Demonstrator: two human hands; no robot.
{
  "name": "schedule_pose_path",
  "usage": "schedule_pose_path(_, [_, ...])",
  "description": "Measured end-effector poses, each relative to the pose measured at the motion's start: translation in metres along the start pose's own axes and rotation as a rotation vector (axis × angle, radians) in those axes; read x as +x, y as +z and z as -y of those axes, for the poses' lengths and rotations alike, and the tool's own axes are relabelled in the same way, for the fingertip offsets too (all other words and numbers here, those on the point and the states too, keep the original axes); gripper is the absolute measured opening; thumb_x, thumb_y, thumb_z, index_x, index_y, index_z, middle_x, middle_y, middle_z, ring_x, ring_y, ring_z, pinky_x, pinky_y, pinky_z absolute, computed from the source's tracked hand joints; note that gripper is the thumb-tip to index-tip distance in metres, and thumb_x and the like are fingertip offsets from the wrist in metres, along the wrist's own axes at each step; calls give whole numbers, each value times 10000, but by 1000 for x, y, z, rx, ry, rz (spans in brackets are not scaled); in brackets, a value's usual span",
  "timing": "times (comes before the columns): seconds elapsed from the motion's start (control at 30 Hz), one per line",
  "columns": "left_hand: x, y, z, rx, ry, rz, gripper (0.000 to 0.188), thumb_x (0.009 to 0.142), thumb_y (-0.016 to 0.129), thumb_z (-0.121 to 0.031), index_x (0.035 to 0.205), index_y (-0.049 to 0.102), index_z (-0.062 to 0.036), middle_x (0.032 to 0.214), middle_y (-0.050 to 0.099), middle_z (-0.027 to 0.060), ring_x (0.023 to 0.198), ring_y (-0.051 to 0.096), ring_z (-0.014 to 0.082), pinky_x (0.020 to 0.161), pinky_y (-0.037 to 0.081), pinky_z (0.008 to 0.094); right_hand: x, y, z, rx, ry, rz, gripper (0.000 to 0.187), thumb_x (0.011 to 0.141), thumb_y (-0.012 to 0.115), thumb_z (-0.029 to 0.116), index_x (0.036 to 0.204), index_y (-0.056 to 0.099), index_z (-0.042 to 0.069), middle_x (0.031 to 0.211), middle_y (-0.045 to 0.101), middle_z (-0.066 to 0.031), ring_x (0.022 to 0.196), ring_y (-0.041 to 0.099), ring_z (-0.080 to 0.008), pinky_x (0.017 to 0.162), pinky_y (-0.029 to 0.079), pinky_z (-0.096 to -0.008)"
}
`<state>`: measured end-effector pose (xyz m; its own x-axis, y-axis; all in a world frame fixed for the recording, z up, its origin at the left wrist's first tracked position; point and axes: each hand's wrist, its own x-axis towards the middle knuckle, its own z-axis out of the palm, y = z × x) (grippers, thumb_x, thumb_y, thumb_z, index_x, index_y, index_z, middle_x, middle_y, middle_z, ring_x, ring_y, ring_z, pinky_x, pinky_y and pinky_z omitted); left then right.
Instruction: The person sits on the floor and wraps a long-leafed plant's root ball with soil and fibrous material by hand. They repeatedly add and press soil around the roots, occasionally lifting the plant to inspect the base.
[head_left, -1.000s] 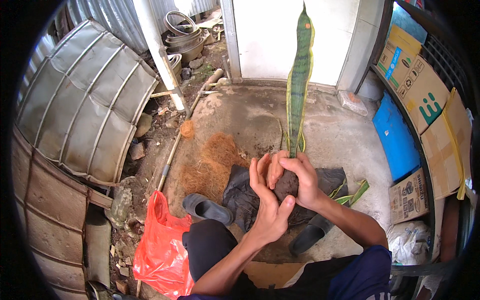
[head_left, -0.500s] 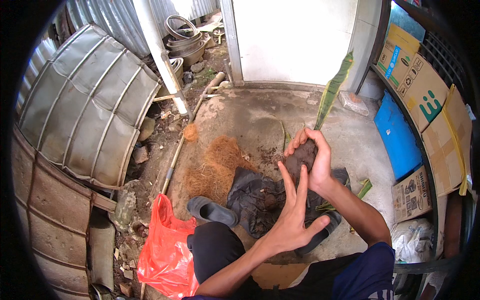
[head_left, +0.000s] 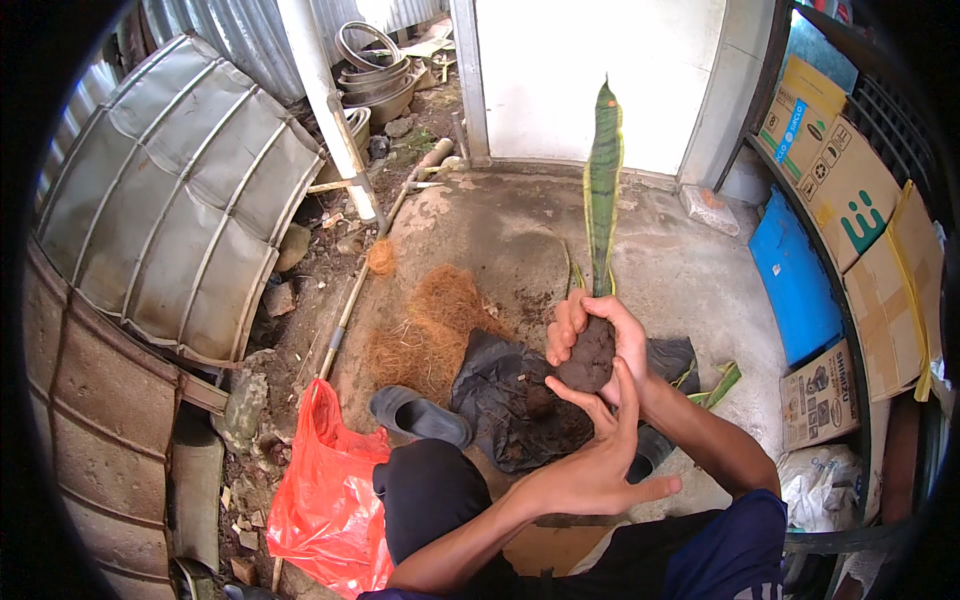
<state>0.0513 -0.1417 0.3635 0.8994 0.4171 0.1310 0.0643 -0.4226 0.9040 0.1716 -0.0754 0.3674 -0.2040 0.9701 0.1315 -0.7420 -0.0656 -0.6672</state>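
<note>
My right hand (head_left: 632, 350) is wrapped round a dark ball of soil (head_left: 588, 362). From its top rises a single snake plant leaf (head_left: 602, 185), upright, green with yellow edges. Against the underside of the ball rest the fingertips of my left hand (head_left: 580, 455), its fingers stretched out and thumb apart. Below both hands a crumpled black plastic bag (head_left: 500, 385) lies on the ground with soil on it. Brown coconut fibre (head_left: 440, 315) is heaped just left of the bag.
A grey slipper (head_left: 420, 415) and a red plastic bag (head_left: 335, 490) are to the left. More snake plant leaf (head_left: 722, 385) lies right of my hands. Cardboard boxes (head_left: 835, 170) and a blue panel (head_left: 795, 275) line the right side; bent metal sheets (head_left: 180, 200) stand left.
The soil ball and its leaf have shifted left and slightly down, and the leaf has swung from leaning right to upright. My left fingers have moved beneath the ball.
</note>
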Motion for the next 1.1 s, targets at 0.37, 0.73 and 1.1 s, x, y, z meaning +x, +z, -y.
schedule_pose_path(0.37, [0, 8, 0, -20, -11, 55, 1240, 888, 568, -557, 1283, -401, 109, 1150, -59, 681, 1290, 173, 640, 1109, 253, 438, -9, 0, -2, -3, 45, -52, 277, 920, 463, 253, 738, 485, 45, 722, 534, -80, 663, 570, -203, 681, 481, -330])
schedule_pose_path(0.73, [18, 0, 6, -136, 116, -453, 1108, 929, 603, -291, 1373, -378, -36, 1508, -321, 209, 1433, -177, 313, 1138, 131, 568, -3, 5, 43, -41, -268, -271, 311, 891, 501, 337, 753, 530, 60, 691, 575, -81, 675, 582, -208, 689, 459, -328])
schedule_pose_path(1.1, [4, -6, -7, -2, -157, 145, 834, 949, 483, -545, 764, 394, 263, 533, 493, 220, 513, 513, 253, 567, 461, 405, -15, 15, 8, -193, -115, -23, 285, 912, 455, 250, 722, 486, 40, 700, 539, -91, 657, 575, -198, 664, 475, -323])
